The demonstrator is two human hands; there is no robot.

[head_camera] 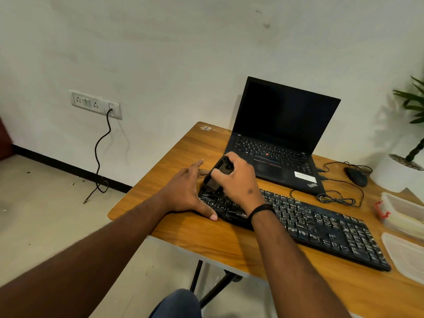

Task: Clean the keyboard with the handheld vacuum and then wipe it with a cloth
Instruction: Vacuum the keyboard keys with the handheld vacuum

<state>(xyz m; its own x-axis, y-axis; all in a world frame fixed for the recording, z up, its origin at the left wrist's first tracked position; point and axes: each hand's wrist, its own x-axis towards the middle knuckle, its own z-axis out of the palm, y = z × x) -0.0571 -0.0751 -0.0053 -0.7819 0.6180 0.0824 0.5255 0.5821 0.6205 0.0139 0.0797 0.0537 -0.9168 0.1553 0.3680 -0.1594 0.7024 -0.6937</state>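
Socket strip (95, 103): on the wall well left of the keyboard; a black cable (101, 154) hangs from it to the floor, its free end loose there.
Left hand (187, 190): flat on the counter (206, 237) at the keyboard's left end, fingers straight and spread, thumb along the near left corner; it seems to steady the board, gripping nothing.
Handheld vacuum (216, 174): small, black, tilted, its nozzle down on the keys at the keyboard's left end.
Right hand (236, 180): fingers curled round the vacuum's body, holding it from above.
Keyboard (321, 226): black, lying diagonally across the counter, keys speckled pale; vacuuming is under way at the left end, most of the board to the right looks untouched.
Laptop (282, 143): open behind the keyboard, screen dark.
Mouse (356, 176): behind the keyboard's right half, its cord coiled just beside the board.
Containers (403, 216): clear plastic, right of the keyboard; no cloth plainly visible.
Risk: sweeping right, the nozzle could snag the coiled cord or lift a keycap if pressed hard; the board could slide if the left hand lifts.
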